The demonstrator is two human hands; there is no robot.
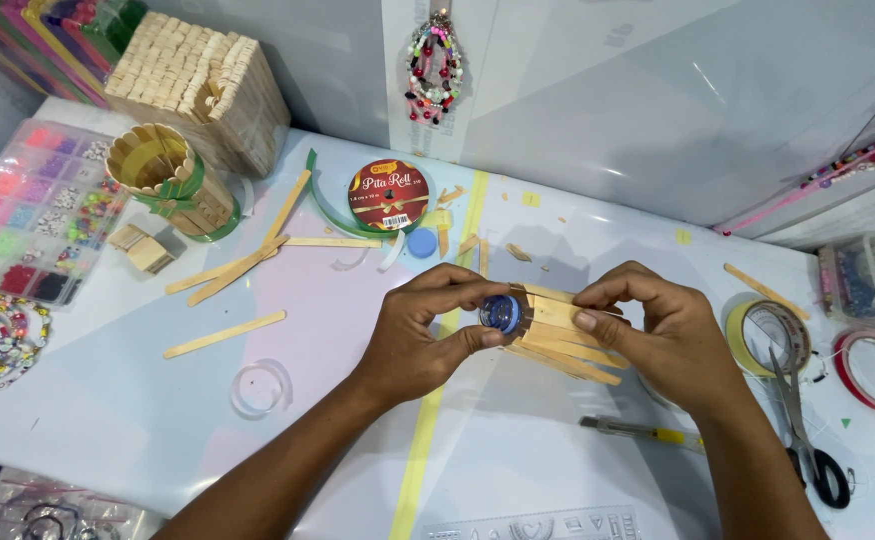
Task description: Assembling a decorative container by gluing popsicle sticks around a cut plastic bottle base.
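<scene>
L hand [420,330]: fingers curled round the blue-bottomed bottle [501,313], gripping its base end, thumb under.
R hand [658,335]: fingertips pinched on the craft sticks [570,340] wrapped along the bottle's side, pressing them flat.
Where: bottle lying sideways, held above table [108,420] centre, base facing the camera.
Handling: looks light, small; sticks thin and stiff but prob. snap or slide if squeezed hard. Best hold = bottle ends, light flat pressure across sticks, not edges.
10 o'clock: finished stick cup w/ green ribbon [170,180], stick block [203,85] behind it.
12 o'clock: ribbon roll [389,195].
9 o'clock: loose sticks [226,333], bead tray [33,215].
3–4 o'clock: tape rolls [768,335], scissors [803,430], cutter [643,431].
</scene>
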